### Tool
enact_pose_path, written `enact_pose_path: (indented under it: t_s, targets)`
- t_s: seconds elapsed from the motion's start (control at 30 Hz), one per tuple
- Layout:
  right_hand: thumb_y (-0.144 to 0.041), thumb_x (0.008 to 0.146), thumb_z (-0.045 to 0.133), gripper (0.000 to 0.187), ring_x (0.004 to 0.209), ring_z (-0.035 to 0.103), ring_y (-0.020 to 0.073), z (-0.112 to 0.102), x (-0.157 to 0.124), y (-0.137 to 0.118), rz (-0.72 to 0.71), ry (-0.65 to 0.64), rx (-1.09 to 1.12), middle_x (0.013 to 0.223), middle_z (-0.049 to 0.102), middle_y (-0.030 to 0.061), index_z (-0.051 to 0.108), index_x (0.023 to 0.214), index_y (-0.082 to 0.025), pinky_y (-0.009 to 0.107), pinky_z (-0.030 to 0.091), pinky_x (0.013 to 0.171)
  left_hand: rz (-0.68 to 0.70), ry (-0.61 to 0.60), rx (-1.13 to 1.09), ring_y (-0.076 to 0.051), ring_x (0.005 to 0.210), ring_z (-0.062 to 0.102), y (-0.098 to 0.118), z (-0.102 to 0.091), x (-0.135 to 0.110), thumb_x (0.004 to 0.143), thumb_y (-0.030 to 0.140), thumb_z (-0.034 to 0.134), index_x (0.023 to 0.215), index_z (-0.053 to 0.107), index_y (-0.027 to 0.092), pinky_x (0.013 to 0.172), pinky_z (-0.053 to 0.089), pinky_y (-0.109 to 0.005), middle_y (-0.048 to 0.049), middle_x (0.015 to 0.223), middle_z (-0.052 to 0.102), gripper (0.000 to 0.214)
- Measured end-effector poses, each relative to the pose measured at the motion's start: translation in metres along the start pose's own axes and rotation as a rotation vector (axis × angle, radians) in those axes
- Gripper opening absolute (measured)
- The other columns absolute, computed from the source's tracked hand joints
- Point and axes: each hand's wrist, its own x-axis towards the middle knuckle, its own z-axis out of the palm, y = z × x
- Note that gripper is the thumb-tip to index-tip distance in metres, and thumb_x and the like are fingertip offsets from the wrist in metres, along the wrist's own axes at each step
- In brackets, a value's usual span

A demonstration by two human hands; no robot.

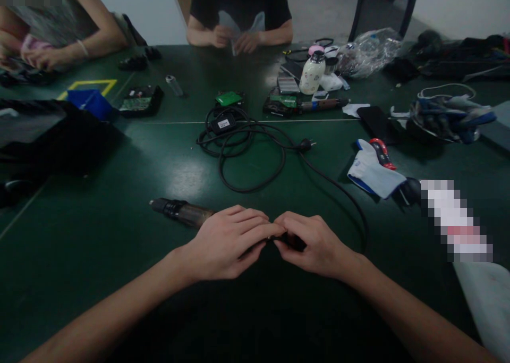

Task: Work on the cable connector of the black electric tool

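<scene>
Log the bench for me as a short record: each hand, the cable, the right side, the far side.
Left hand: over the right part of a dark cylindrical tool, its tip pointing left
Right hand: pinching a small dark piece, mostly hidden by fingers
Cable: loosely coiled, plug unconnected
Right side: white-and-blue glove
Far side: cream bottle, co-worker in black

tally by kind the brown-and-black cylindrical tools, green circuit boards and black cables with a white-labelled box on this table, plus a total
Brown-and-black cylindrical tools: 2, one partly hidden by the left hand
Green circuit boards: 3
Black cable with a white-labelled box: 1
Total: 6
</scene>
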Motion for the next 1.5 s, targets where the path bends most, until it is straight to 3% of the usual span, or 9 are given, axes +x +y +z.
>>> enact_pose_path:
  t_s: [0.13, 0.3, 0.43, 0.67, 0.83, 1.0, 1.17, 1.33, 1.5]
  targets:
    - [-0.015, 0.096, 0.063, 0.010, 0.070, 0.057, 0.0112, -0.0003, 0.0002, -0.0006, 0.006, 0.001, -0.001, 0.101, 0.067, 0.0035, 0.058, 0.102, -0.020, 0.022, 0.043, 0.059, -0.003, 0.034, 0.071, -0.019, 0.107, 0.069, -0.0002, 0.0012, 0.0001, 0.105, 0.030, 0.056, 0.140, 0.057, 0.025, 0.093, 0.054, -0.035, -0.0038, 0.117, 0.073, 0.036]
    - [-0.015, 0.096, 0.063, 0.009, 0.071, 0.058, 0.0113, -0.0004, 0.0001, -0.0011, 0.010, 0.008, 0.000, 0.101, 0.067, 0.0034, 0.058, 0.102, -0.020, 0.023, 0.044, 0.060, 0.004, 0.011, 0.017, -0.020, 0.116, 0.068, 0.0003, 0.0008, 0.0005, 0.104, 0.030, 0.056, 0.142, 0.055, 0.024, 0.096, 0.054, -0.035, -0.0052, 0.124, 0.072, 0.039]
    - [-0.015, 0.096, 0.063, 0.010, 0.071, 0.059, 0.0117, -0.0006, 0.0001, -0.0014, 0.017, 0.000, 0.003, 0.101, 0.067, 0.0036, 0.060, 0.104, -0.020, 0.023, 0.044, 0.060, -0.009, 0.044, 0.076, -0.019, 0.106, 0.070, 0.0003, 0.0017, 0.0002, 0.105, 0.030, 0.056, 0.139, 0.058, 0.025, 0.090, 0.055, -0.034, -0.0032, 0.115, 0.073, 0.034]
    - [-0.016, 0.096, 0.063, 0.008, 0.072, 0.058, 0.0120, -0.0003, 0.0000, -0.0003, 0.011, 0.000, -0.002, 0.102, 0.067, 0.0041, 0.058, 0.102, -0.020, 0.023, 0.045, 0.060, 0.014, 0.003, 0.009, -0.019, 0.114, 0.068, 0.0000, -0.0014, 0.0014, 0.105, 0.027, 0.055, 0.143, 0.054, 0.024, 0.095, 0.053, -0.035, -0.0036, 0.125, 0.072, 0.038]
    - [-0.015, 0.095, 0.063, 0.011, 0.072, 0.059, 0.0121, -0.0001, 0.0000, -0.0003, 0.005, 0.005, -0.005, 0.102, 0.068, 0.0040, 0.060, 0.104, -0.020, 0.023, 0.045, 0.061, -0.003, 0.037, 0.074, -0.017, 0.101, 0.070, -0.0017, 0.0061, -0.0008, 0.107, 0.030, 0.055, 0.140, 0.056, 0.026, 0.087, 0.052, -0.032, -0.0010, 0.116, 0.073, 0.033]
    - [-0.016, 0.095, 0.063, 0.011, 0.070, 0.058, 0.0120, 0.0000, -0.0002, 0.0001, 0.003, 0.005, -0.005, 0.099, 0.067, 0.0032, 0.059, 0.105, -0.020, 0.023, 0.043, 0.059, -0.013, 0.036, 0.047, -0.019, 0.107, 0.069, 0.0010, 0.0022, 0.0008, 0.103, 0.037, 0.060, 0.140, 0.057, 0.025, 0.090, 0.053, -0.034, -0.0029, 0.117, 0.072, 0.039]
    - [-0.016, 0.096, 0.062, 0.009, 0.072, 0.058, 0.0122, 0.0007, -0.0005, 0.0005, 0.005, 0.005, -0.016, 0.102, 0.067, 0.0039, 0.057, 0.103, -0.021, 0.023, 0.044, 0.061, -0.008, 0.003, -0.016, -0.019, 0.113, 0.068, 0.0016, -0.0017, 0.0020, 0.102, 0.025, 0.057, 0.142, 0.055, 0.026, 0.094, 0.053, -0.035, -0.0034, 0.124, 0.072, 0.041]
    - [-0.016, 0.096, 0.063, 0.011, 0.071, 0.058, 0.0117, 0.0010, -0.0007, 0.0003, 0.015, -0.002, -0.014, 0.101, 0.067, 0.0029, 0.057, 0.105, -0.020, 0.023, 0.043, 0.060, -0.035, 0.007, 0.019, -0.020, 0.107, 0.070, 0.0015, -0.0005, 0.0011, 0.103, 0.032, 0.059, 0.139, 0.056, 0.027, 0.091, 0.053, -0.035, -0.0029, 0.117, 0.073, 0.036]
    - [-0.016, 0.097, 0.062, 0.008, 0.071, 0.058, 0.0118, 0.0003, -0.0001, -0.0003, 0.007, 0.007, -0.010, 0.100, 0.067, 0.0031, 0.057, 0.102, -0.020, 0.024, 0.043, 0.060, -0.021, 0.009, 0.011, -0.019, 0.108, 0.069, 0.0022, -0.0008, 0.0014, 0.104, 0.027, 0.056, 0.140, 0.055, 0.026, 0.090, 0.053, -0.034, -0.0031, 0.119, 0.073, 0.036]
